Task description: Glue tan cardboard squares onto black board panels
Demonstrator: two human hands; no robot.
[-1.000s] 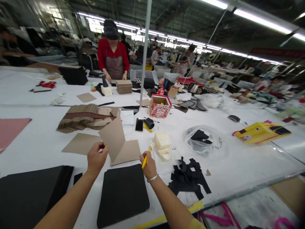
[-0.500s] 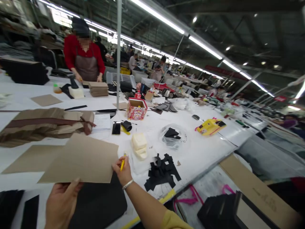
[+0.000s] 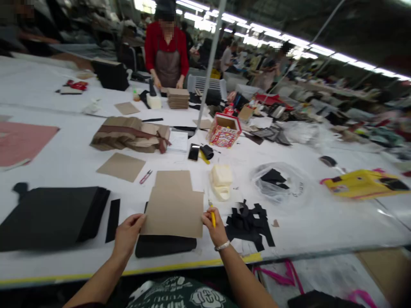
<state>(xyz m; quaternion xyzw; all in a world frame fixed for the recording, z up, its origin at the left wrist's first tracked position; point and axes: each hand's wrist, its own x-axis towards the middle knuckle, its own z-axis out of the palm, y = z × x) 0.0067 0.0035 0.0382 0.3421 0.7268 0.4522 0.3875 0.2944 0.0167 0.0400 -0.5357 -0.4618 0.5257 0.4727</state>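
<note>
A broad white-topped table (image 3: pixel 298 226) spans the workshop, its surface dully reflective toward the right, with a dark seam crossing its left part and a yellow strip (image 3: pixel 160 266) along the near edge. A slim pale metal pole (image 3: pixel 210 64) rises at a slant from the table's middle. Beyond it, the hall recedes into crowded, blurred work areas, with a dark chair (image 3: pixel 133 57) at the back left. Rows of white fluorescent tubes (image 3: pixel 348 58) run diagonally beneath a dark ceiling (image 3: pixel 369 25); a thin pale rod (image 3: pixel 327 21) slants down at the upper right.
</note>
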